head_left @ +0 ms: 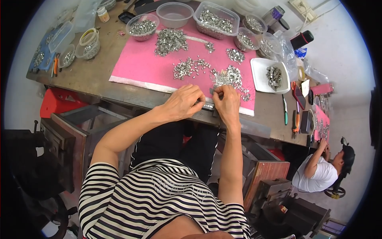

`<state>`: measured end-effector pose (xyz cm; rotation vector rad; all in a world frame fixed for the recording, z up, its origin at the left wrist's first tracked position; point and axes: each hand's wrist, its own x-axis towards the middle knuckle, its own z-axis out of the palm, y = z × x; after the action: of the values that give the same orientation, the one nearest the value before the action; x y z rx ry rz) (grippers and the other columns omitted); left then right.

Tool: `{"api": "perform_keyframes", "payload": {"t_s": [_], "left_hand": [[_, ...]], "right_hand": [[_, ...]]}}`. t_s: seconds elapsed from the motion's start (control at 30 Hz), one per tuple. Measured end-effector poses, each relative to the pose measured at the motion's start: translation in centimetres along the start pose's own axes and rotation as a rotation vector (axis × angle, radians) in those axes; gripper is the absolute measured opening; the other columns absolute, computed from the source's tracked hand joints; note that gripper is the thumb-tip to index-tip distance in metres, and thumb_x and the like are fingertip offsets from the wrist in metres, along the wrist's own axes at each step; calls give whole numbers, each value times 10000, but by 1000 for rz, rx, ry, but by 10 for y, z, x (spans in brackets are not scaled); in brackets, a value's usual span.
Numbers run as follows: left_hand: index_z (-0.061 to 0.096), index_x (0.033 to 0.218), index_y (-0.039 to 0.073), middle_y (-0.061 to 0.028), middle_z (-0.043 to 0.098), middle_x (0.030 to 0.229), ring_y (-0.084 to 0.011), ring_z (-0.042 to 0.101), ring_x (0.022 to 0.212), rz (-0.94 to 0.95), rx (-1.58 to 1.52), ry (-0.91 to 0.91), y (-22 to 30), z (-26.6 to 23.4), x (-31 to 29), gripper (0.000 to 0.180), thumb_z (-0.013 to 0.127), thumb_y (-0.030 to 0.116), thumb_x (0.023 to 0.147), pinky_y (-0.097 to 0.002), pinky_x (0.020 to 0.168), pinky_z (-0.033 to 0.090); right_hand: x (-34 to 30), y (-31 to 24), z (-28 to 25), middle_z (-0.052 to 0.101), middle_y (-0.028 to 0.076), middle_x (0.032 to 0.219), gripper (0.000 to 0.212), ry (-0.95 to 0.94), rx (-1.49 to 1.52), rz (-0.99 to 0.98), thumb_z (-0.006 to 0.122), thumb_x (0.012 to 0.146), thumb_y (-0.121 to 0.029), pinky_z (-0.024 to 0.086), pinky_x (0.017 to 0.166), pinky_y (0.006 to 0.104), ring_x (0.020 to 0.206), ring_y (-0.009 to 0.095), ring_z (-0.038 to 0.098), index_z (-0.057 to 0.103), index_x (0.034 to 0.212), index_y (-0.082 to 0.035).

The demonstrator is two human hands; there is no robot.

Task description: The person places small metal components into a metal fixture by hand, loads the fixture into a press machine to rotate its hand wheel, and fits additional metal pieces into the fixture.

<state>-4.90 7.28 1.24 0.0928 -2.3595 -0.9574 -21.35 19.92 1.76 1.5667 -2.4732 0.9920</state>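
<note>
1. Resting at the front edge of the brown workbench [85, 71], the left hand [181, 102] has its fingers curled and its thumb near the index finger; whether anything is pinched there I cannot tell.
2. The right hand [227, 104] sits just beside it, fingers bent downward over the front edge of a pink cloth mat with a white border [135, 63]; its fingertips are partly hidden, so I cannot tell what it grips.
3. Between the two hands, at the bench edge, shows a narrow, pale silvery strip [208, 106].
4. Nearest the right hand, just beyond its fingers, lies a spread pile of small, shiny silver metal pieces [230, 75] on the mat.
5. Farther back on the mat are a looser scatter of silver pieces [189, 67] and a denser silver heap [171, 42].
6. Right of the mat stands a square white plastic tray [259, 79] holding darker grey metal pieces [274, 77].
7. Behind the heap, a clear rectangular plastic tub [213, 33] holds more silver pieces.
8. At far right, another person in a white shirt [318, 177] reaches toward the bench.
</note>
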Motion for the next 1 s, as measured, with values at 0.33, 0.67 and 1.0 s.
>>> {"api": "perform_keyframes", "payload": {"t_s": [0.33,0.67,1.0], "left_hand": [[596,924,23,-120,569,884,-320,616,854,134,206,-17,6,0,4,143,699,94,856,-426,766,506],[580,942,24,-125,542,873,-315,622,813,202,374,-152,10,-2,7,149,683,106,871,-417,747,513],[608,950,47,-84,560,876,-284,626,799,194,197,-23,11,2,-4,166,731,100,851,-421,674,519]], "right_hand": [[-20,-13,-18,664,118,895,99,-71,388,115,721,856,-35,492,780,390,852,271,665,664,922,13],[-35,-17,-15,658,134,937,101,-73,493,9,701,851,2,501,805,366,871,282,635,633,921,29],[-36,-17,-14,662,133,941,103,-85,521,23,703,861,-12,493,817,377,891,287,629,628,920,27]]}}
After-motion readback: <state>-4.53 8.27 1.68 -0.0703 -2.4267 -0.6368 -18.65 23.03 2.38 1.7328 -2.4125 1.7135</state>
